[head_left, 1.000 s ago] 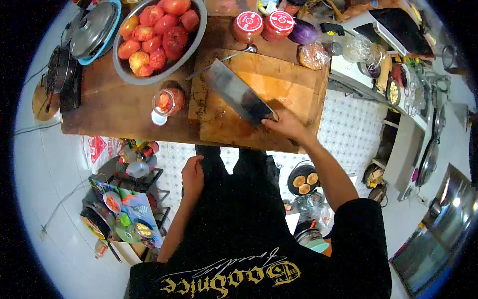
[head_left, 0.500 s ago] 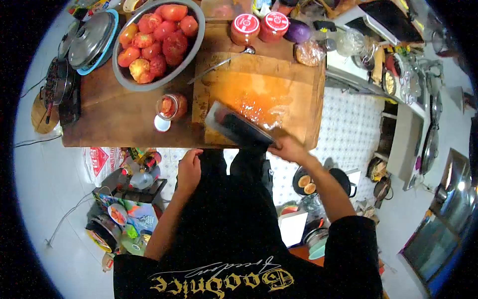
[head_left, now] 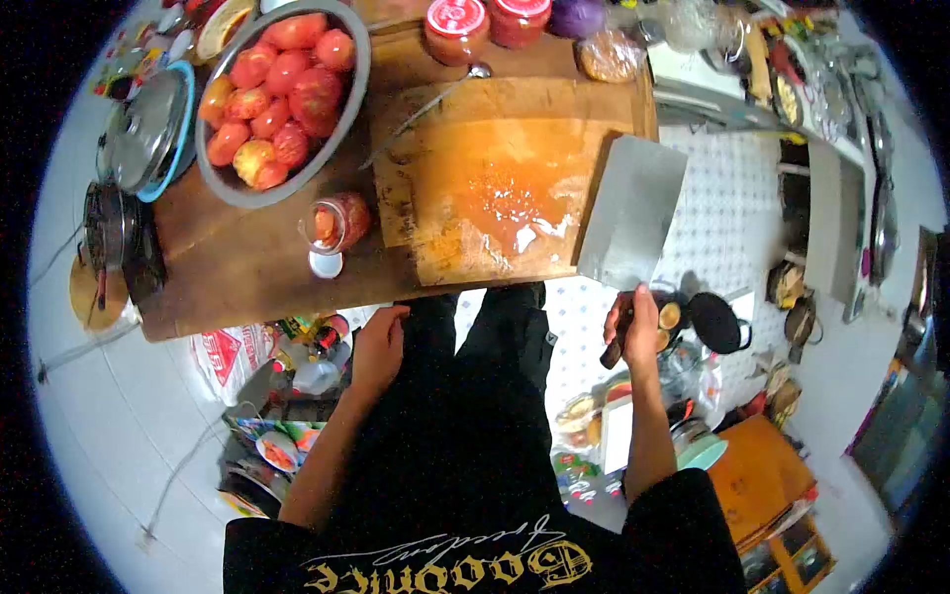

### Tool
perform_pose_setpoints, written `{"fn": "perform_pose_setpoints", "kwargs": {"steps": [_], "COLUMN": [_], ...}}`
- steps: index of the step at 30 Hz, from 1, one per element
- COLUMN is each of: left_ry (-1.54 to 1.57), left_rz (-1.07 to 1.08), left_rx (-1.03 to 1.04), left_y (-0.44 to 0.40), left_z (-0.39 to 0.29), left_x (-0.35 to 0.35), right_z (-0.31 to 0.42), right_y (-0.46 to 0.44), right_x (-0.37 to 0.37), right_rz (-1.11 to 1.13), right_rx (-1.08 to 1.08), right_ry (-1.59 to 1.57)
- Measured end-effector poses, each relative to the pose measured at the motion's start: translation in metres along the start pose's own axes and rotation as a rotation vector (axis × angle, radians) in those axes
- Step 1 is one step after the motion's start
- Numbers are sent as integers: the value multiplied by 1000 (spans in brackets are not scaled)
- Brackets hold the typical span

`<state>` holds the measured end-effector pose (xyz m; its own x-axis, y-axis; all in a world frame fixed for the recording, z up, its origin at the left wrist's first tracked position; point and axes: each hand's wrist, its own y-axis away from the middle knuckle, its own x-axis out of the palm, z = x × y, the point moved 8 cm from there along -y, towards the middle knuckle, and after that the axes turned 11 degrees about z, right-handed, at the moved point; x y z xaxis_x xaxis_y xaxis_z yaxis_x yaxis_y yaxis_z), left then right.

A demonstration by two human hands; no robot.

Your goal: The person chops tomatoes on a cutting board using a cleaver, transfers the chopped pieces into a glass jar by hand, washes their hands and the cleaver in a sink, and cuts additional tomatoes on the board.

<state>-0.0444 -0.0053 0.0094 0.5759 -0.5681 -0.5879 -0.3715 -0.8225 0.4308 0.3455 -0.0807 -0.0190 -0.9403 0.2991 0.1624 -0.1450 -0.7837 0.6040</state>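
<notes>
My right hand grips the dark handle of a wide cleaver, whose blade points up past the right edge of the cutting board. The board's surface is wet, with a shiny puddle in its middle. My left hand hangs in front of the table's near edge, its fingers loosely curled, and what they hold, if anything, is hidden. An open jar with red chunks stands left of the board, beside a white lid. A long-handled spoon lies across the board's upper left corner.
A big metal bowl of peeled tomatoes sits at the back left. Two red-lidded jars, a purple vegetable and a wrapped item line the back. A lidded pan stands far left; a black pan is lower right.
The cleaver has moved right, off the board, and its blade has turned upward in my right hand. My left hand stays low at the table's edge. The view has shifted.
</notes>
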Motion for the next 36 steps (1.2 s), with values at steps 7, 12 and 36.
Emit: {"fn": "perform_pose_setpoints", "kwargs": {"steps": [7,12,36], "left_ry": [-105,33,-227], "left_rz": [121,100,-217], "left_rx": [42,45,492], "left_y": [-17,-39,-151], "left_z": [0,0,-72], "left_x": [2,4,2], "right_z": [-75,-81,-91], "right_y": [2,6,-13], "right_x": [4,22,104], "right_rz": [-127,-147,-207], "right_rx": [40,67,176], "right_ry": [-224,-240,-153]}}
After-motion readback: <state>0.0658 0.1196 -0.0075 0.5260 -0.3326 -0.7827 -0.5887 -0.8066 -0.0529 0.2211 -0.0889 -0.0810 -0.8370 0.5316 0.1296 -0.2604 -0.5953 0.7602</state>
